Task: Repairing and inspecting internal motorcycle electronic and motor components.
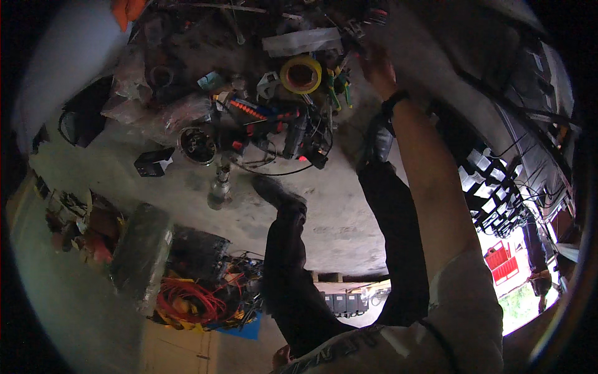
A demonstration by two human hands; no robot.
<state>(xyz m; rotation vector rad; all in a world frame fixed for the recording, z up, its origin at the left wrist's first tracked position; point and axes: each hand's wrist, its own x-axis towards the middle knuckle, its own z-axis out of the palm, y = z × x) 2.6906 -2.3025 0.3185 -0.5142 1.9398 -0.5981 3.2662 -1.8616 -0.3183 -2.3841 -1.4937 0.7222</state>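
Note:
My right arm stretches away along the right side, and my right hand (377, 67) is over the far right of the tool clutter. Its fingers are in deep shade, so I cannot make out whether they hold anything. Closest to it are pliers with green and yellow handles (339, 89), a roll of yellow tape (316, 76) and a long pale translucent box (302, 42). A grey metal clamp-like piece (268, 85) lies left of the tape. Nearer to me is a black and red tool (295, 134) with a cable. My left hand does not show; a small skin patch at the lower edge is unclear.
A round tin of small parts (198, 146), a black box (154, 163) and a metal cylinder (219, 188) stand on the grey floor (336, 218). Red cable coils (190, 302) lie lower left. Black and white parts with wires (495, 193) crowd the right. My shoes are on the floor.

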